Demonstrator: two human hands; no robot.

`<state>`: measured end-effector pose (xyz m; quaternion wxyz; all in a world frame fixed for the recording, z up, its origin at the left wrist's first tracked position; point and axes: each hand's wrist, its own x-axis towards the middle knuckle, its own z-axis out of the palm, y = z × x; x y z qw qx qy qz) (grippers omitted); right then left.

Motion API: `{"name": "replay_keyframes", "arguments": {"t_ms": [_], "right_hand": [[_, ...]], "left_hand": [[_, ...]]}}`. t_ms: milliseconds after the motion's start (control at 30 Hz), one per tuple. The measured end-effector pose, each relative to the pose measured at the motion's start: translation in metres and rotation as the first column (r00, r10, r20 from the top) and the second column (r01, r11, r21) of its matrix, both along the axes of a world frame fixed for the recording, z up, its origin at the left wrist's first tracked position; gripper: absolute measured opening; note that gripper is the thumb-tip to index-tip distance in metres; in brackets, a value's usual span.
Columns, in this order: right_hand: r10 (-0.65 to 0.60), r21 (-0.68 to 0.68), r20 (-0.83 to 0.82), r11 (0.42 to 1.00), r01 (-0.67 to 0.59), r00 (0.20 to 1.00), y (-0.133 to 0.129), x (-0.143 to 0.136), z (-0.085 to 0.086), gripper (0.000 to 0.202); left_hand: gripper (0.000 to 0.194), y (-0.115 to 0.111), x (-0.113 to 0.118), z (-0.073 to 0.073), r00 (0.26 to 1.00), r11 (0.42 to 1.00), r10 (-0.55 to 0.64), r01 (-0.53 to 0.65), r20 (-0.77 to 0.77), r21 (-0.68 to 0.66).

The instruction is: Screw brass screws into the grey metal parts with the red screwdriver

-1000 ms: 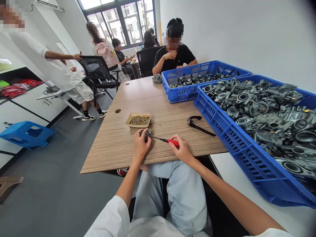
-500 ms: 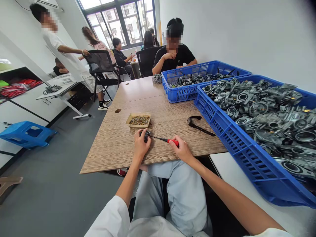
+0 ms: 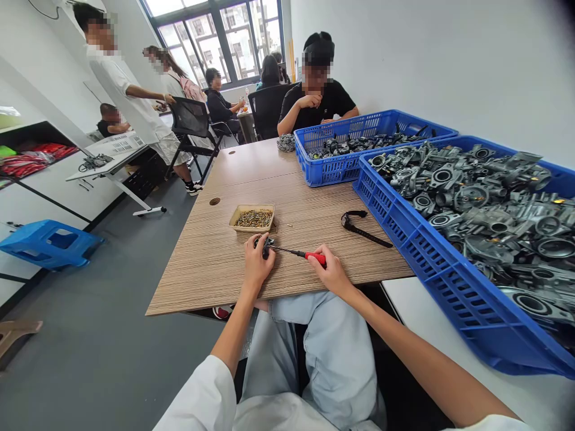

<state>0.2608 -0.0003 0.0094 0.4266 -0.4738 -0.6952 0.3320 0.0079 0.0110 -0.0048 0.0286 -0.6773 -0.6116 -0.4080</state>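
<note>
My left hand [image 3: 257,261] is closed around a small dark metal part [image 3: 266,245] near the front of the wooden table [image 3: 197,263]. In my right hand [image 3: 331,269] is a screwdriver [image 3: 315,258] with a red handle, its thin shaft pointing left and its tip at the metal part. The exact contact of the tip is too small to tell. Just beyond my left hand stands a cream tray [image 3: 234,221] full of small brass-coloured screws. One small loose piece [image 3: 290,225] lies right of the tray.
A black watch [image 3: 366,232] lies on the table's right side. Two blue crates [image 3: 404,239] of metal parts stand at the right and back right. Across the table sits a person in black [image 3: 335,105]. Behind left, a person in white [image 3: 130,96] holds a chair [image 3: 191,117].
The person in white and the chair have moved right, and the person with the pink bag has turned. My hands and the screwdriver look almost the same.
</note>
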Motion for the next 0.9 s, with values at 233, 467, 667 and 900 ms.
{"name": "replay_keyframes", "arguments": {"t_ms": [233,467,667,900], "right_hand": [[0.014,0.010,0.026,1.000,-0.014,1.000,-0.0011,0.0004,0.0040,0.024],[0.047,0.019,-0.006,0.999,-0.047,0.999,-0.0025,0.0010,0.0048,0.020],[0.012,-0.014,0.007,1.000,-0.012,1.000,0.0011,0.0010,0.0003,0.025],[0.010,0.002,0.025,1.000,-0.010,1.000,0.0007,0.0002,0.0021,0.028]], "left_hand": [[0.048,0.0004,-0.0003,-0.0011,1.000,1.000,0.004,-0.004,-0.003,-0.006],[0.048,0.0007,-0.0004,-0.0016,1.000,1.000,0.007,-0.007,0.001,-0.003],[0.049,0.0006,-0.0007,-0.0012,1.000,1.000,0.001,-0.001,0.002,-0.002],[0.047,0.0002,0.0000,0.0001,1.000,1.000,0.003,-0.003,0.009,-0.006]]}}
